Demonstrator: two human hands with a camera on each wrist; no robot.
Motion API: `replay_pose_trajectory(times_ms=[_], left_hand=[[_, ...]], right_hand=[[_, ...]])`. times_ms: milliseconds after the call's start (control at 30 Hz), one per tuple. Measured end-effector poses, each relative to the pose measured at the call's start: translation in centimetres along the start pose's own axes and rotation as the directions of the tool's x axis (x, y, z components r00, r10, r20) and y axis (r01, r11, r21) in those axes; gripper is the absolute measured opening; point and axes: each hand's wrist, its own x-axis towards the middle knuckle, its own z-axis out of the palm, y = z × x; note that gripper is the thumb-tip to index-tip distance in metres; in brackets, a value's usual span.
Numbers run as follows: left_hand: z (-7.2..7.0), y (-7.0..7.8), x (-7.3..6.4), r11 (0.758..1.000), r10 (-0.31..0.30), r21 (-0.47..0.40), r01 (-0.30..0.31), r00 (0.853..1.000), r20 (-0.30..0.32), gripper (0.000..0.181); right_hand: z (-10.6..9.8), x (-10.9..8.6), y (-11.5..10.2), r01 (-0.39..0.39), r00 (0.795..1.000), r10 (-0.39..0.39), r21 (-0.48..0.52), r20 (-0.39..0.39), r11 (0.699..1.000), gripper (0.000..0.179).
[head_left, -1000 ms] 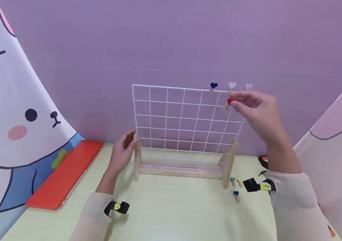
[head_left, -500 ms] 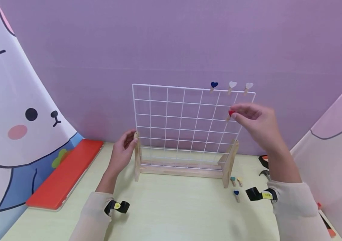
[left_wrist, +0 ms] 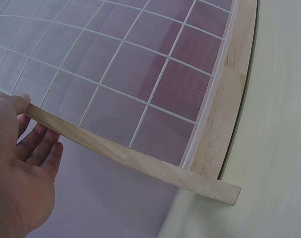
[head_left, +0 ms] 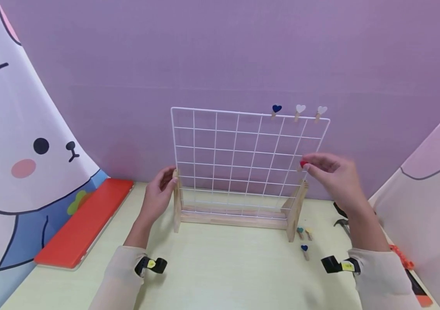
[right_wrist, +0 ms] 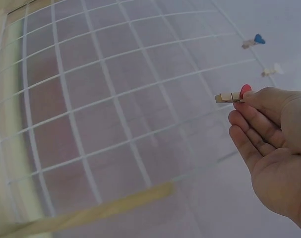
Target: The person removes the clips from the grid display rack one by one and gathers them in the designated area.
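Note:
A white wire grid (head_left: 227,142) stands upright in a wooden stand (head_left: 235,219). At the stand's left post my left hand (head_left: 157,193) pinches the upper end, and the left wrist view shows fingers on both sides of that wooden post (left_wrist: 120,153). Between the thumb and fingers of my right hand (head_left: 334,176) is a small wooden clothespin (right_wrist: 227,98) with a red heart (head_left: 304,164). It is held in front of the grid's right side; whether it touches the wire is unclear. Along the top wire sit a dark blue heart clothespin (head_left: 276,109) and two white heart clothespins (head_left: 300,109).
Several heart clothespins, one teal (head_left: 300,232), one yellow (head_left: 308,233) and one blue (head_left: 305,252), lie by the stand's right foot. A hammer (head_left: 341,223) and orange tools (head_left: 402,257) lie at the far right. A red case (head_left: 88,224) lies left. A purple wall (head_left: 220,51) rises behind.
My right hand has moved down and slightly right with the red heart clothespin, from near the top wire to lower on the grid. My left hand stays on the post.

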Motion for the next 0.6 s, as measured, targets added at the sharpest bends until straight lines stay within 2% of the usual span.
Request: replay_pose_trajectory(times_ms=[300,600], left_hand=[[-0.3,0.0,0.1,1.0,0.013,0.014,-0.013,1.0,-0.001,0.042],[-0.2,-0.2,0.1,1.0,0.012,0.01,-0.012,1.0,0.0,0.042]], right_hand=[[0.0,-2.0,2.5,-0.046,0.998,0.048,-0.071,0.036,0.996,0.028],[0.2,-4.3,5.1,-0.093,0.993,0.097,-0.061,0.067,0.994,0.029]])
